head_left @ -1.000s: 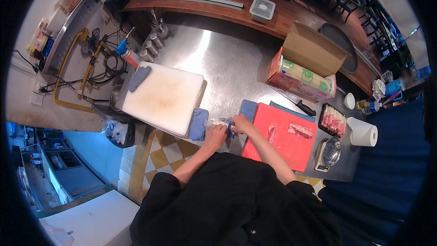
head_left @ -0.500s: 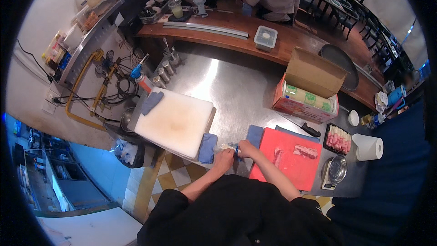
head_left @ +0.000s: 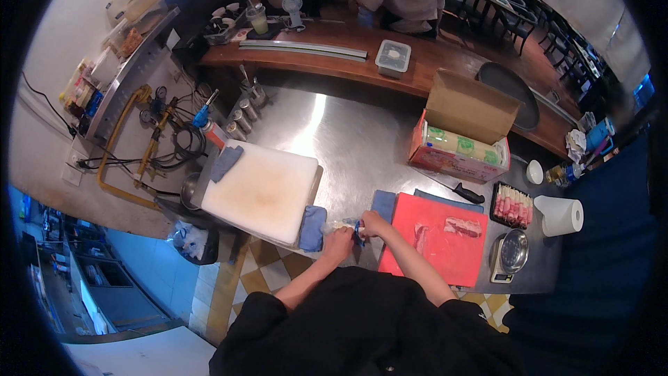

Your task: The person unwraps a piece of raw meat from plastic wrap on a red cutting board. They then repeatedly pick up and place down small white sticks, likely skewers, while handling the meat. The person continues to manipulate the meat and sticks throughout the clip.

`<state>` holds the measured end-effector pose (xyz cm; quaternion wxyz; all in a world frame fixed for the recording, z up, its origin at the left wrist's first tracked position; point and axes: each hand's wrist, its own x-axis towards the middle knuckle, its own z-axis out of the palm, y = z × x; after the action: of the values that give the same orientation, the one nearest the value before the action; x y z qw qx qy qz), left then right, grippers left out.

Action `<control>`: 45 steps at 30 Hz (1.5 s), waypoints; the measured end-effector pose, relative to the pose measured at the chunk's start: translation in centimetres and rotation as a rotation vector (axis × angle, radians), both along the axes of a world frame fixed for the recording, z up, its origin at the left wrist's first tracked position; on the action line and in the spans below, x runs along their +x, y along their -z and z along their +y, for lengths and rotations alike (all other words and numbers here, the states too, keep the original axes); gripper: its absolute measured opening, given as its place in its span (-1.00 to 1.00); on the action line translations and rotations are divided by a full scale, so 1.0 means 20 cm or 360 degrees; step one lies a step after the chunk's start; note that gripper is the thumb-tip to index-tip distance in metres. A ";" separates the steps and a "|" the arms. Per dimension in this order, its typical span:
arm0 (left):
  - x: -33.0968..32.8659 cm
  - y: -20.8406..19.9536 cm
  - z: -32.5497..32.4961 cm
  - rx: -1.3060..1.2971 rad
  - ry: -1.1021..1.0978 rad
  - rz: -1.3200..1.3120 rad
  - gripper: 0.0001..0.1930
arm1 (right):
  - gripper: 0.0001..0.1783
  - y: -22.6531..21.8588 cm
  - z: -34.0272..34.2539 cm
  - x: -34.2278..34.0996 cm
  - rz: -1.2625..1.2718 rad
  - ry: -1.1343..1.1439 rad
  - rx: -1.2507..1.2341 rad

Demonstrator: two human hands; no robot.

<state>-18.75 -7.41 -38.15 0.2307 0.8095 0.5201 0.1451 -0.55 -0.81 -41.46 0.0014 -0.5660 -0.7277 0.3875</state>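
My left hand (head_left: 339,244) and my right hand (head_left: 375,224) are close together at the counter's near edge, between the two cutting boards. Both sets of fingers are closed on a small crumpled clear plastic bag (head_left: 341,224). A thin blue strip (head_left: 358,232) shows between the hands; whether it is part of the bag I cannot tell. Right of my right hand lies a red cutting board (head_left: 435,257) with two pieces of raw meat (head_left: 462,228) on it. Folded blue cloths (head_left: 313,228) lie on either side of my hands.
A white cutting board (head_left: 261,181) is at left, near a blowtorch (head_left: 206,120). Farther right are an open cardboard box (head_left: 456,162), a black-handled knife (head_left: 468,193), a tray of meat skewers (head_left: 513,205), a scale with a metal bowl (head_left: 514,251) and a paper roll (head_left: 560,216). People sit beyond the wooden ledge.
The whole view has shifted slightly, so the scene sits a little farther left. Both hands keep their hold on the plastic, with hardly any movement.
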 end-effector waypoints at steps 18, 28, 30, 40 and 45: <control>-0.03 -0.10 0.07 -0.0269 0.0074 -0.0008 -0.75 | -0.71 -0.05 -0.04 0.07 0.0260 0.0129 0.0144; 0.06 -0.10 0.22 -0.0007 0.0119 -0.0040 -0.71 | -0.71 -0.06 -0.04 0.11 0.0445 0.0156 0.0117; 0.05 -0.08 0.27 -0.0092 0.0221 -0.0007 -0.74 | -0.72 -0.07 -0.05 0.10 0.0452 0.0212 0.0105; -0.01 -0.06 0.37 -0.0319 0.0524 -0.0017 -0.78 | -0.60 -0.02 -0.12 0.13 0.0862 0.0524 0.0077; -0.04 -0.01 0.37 -0.0356 0.0483 -0.0175 -0.79 | -0.60 -0.08 -0.17 0.09 0.0683 0.0563 0.0122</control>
<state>-19.49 0.09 -37.92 0.3666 0.8387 0.3916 0.0939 1.18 -4.19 -39.76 0.2446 -0.5887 -0.6147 0.4644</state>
